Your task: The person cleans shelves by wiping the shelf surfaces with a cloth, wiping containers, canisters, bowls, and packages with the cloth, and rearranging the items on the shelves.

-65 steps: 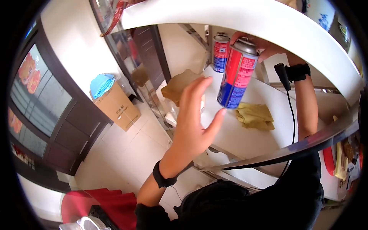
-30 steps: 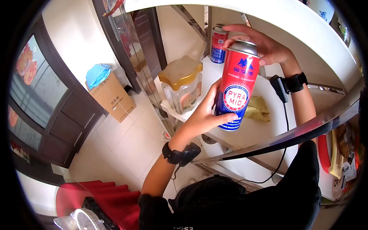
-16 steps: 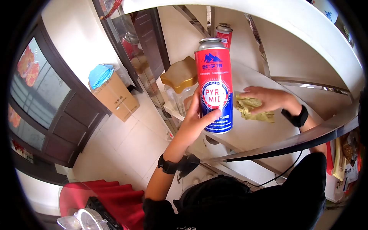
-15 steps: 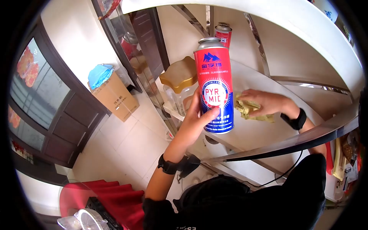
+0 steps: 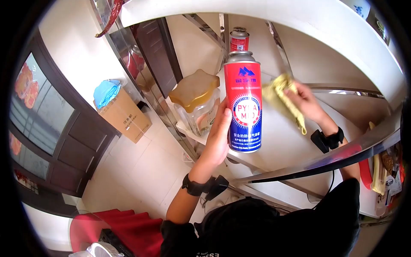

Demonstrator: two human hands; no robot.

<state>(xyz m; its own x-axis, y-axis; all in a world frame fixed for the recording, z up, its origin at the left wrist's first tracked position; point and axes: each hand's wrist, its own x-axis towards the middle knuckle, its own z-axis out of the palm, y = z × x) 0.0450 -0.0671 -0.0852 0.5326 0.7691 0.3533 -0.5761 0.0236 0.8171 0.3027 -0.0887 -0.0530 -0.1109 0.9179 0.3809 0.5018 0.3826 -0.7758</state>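
Observation:
My left hand (image 5: 219, 130) is closed around the left side of a red and blue gas canister (image 5: 245, 103), which it holds upright above the shelf. The label faces me. To its right, my right hand (image 5: 305, 102) grips a yellow cloth (image 5: 286, 96), blurred in part and apart from the canister's side. Behind the held canister, a second red gas canister (image 5: 239, 39) stands on the shelf, its lower part hidden. Left of my left hand is a clear jar (image 5: 200, 120) with a gold star-shaped lid (image 5: 195, 89).
A curved white shelf (image 5: 291, 13) overhangs my hands, with metal struts (image 5: 280, 47) beneath. A cardboard box (image 5: 126, 115) holding a blue bag (image 5: 107, 92) stands on the floor at left. Packets (image 5: 390, 169) lie at far right. A red cloth (image 5: 124, 231) hangs at lower left.
The canister has turned slightly and moved a little right and down. My left thumb has shifted from its front to its side. My right hand has raised the cloth.

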